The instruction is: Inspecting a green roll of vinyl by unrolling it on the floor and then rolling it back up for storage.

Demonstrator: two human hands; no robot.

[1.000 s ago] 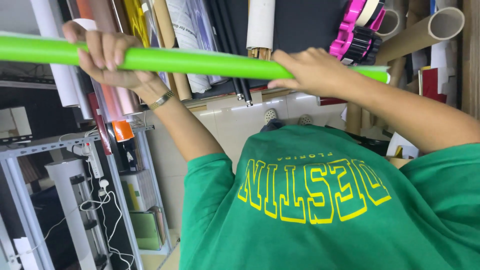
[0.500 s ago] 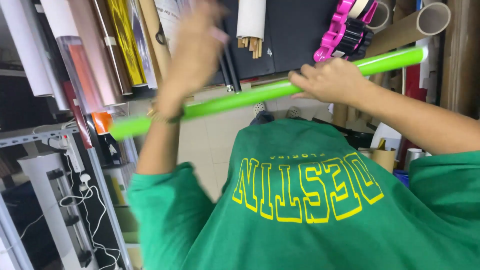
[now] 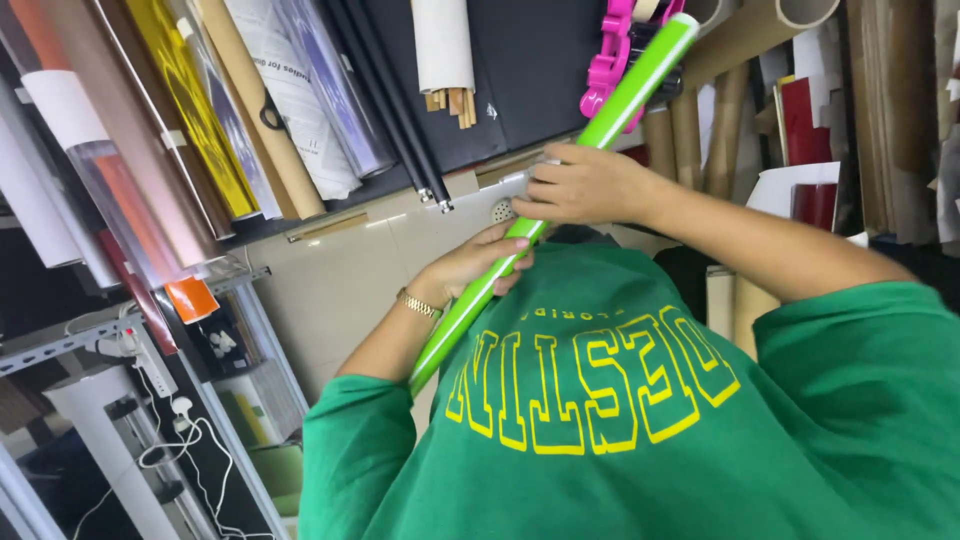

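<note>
- Holding a long bright green roll [image 3: 600,130], both hands close around it while it runs on a slant from beside the person's chest to above and beyond the hands.
- The right hand [image 3: 585,185] grips the green roll from above, fingers curled over it, about midway along its length.
- The left hand [image 3: 480,262] grips the same roll lower down, just below the right hand and near it; its fingers wrap the roll from underneath, and a gold wrist bracelet [image 3: 420,305] sits just behind it.
- The lower end of the roll passes the left forearm and ends against the green shirt [image 3: 620,420] with yellow lettering; the upper end, with a pale open core, reaches past the right hand toward a pink plastic tool [image 3: 610,50].
- No bin or box with contents can be made out clearly; the nearest storage is a stack of leaning rolls beyond the left hand: a gold foil roll [image 3: 195,110], a brown paper roll [image 3: 260,110], clear film rolls [image 3: 330,90] and thin black rolls [image 3: 395,110].
- Beyond the right hand stand cardboard tubes [image 3: 760,30], their open ends hollow, with dark red sheets [image 3: 805,120] beside them.
- To the far side of the left hand, a metal shelf rack [image 3: 60,340] carries a white power strip with cables [image 3: 170,420]; an orange roll end [image 3: 190,298] hangs just above it.
- A pale tiled floor [image 3: 330,270] shows beneath the left hand.
</note>
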